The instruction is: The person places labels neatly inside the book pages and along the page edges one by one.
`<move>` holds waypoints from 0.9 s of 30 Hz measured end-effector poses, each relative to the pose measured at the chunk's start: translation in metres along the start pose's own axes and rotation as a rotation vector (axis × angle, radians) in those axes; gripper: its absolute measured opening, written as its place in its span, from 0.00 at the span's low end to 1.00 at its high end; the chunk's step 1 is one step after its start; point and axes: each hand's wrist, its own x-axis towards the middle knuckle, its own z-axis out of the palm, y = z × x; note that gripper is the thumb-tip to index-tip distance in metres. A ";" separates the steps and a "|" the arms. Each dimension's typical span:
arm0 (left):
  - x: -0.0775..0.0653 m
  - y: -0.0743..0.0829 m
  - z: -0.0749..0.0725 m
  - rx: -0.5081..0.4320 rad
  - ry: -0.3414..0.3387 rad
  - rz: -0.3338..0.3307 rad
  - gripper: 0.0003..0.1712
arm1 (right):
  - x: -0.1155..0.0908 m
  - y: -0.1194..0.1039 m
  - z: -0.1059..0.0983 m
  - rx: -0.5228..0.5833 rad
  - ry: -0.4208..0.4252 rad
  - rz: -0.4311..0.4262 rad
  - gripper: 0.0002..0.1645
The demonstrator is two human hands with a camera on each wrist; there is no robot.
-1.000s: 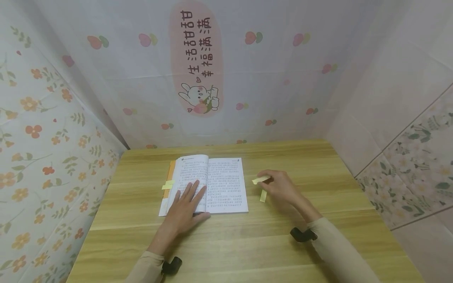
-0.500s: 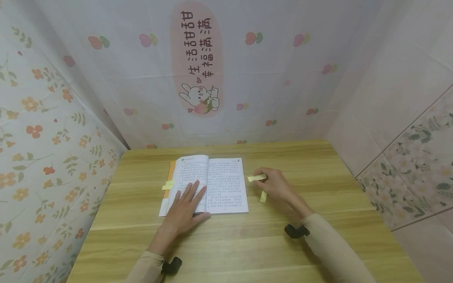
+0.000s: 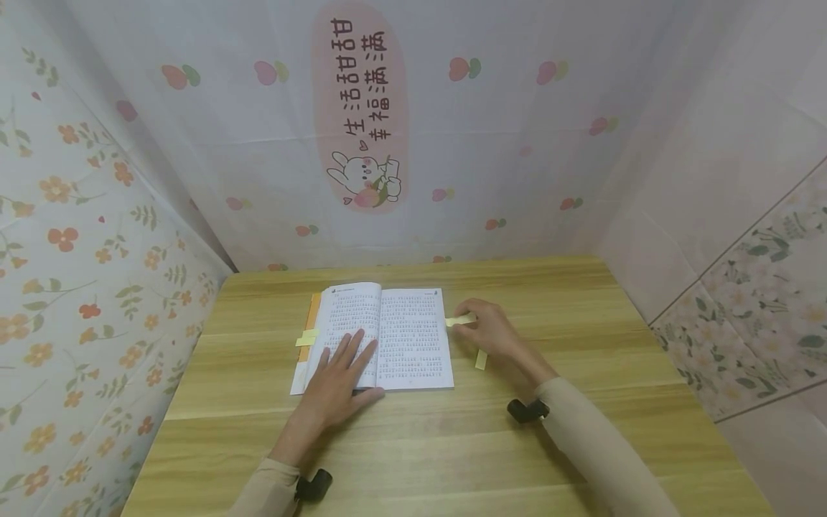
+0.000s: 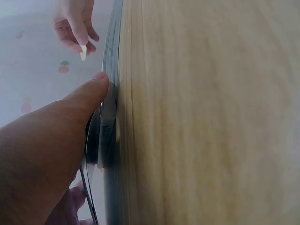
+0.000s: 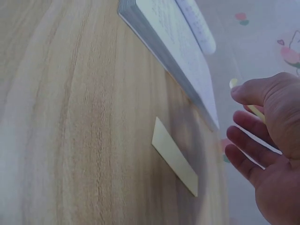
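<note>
An open book (image 3: 413,330) lies on the wooden table, its pages covered in printed text. My left hand (image 3: 336,388) rests on the left page with fingers spread, and its thumb reaches the book's lower edge. Just off the right page's outer edge, my right hand (image 3: 491,332) pinches a pale yellow sticky strip (image 3: 460,319) between thumb and finger. The strip's free end is at the page edge; whether it touches is hard to tell. In the right wrist view the hand (image 5: 276,122) is above the table, its other fingers loosely bent.
Another yellow strip (image 5: 176,159) lies on the table below the right hand. Yellow tabs (image 3: 306,337) stick out from the book's left side, over an orange cover flap (image 3: 313,309). A patterned curtain (image 3: 517,179) hangs behind the table (image 3: 413,459).
My right hand has moved left and slightly away from me, bringing the pinched strip to the right page's edge. The left hand and the book have stayed put.
</note>
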 end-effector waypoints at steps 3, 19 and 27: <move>0.000 0.000 0.001 -0.003 0.007 0.002 0.55 | 0.004 0.001 0.003 0.000 -0.019 0.008 0.14; -0.001 0.001 -0.001 -0.006 0.010 -0.004 0.56 | 0.023 0.008 0.019 0.045 -0.071 0.024 0.17; -0.001 0.001 0.000 -0.005 0.003 -0.008 0.56 | 0.028 0.008 0.023 0.011 -0.076 0.019 0.17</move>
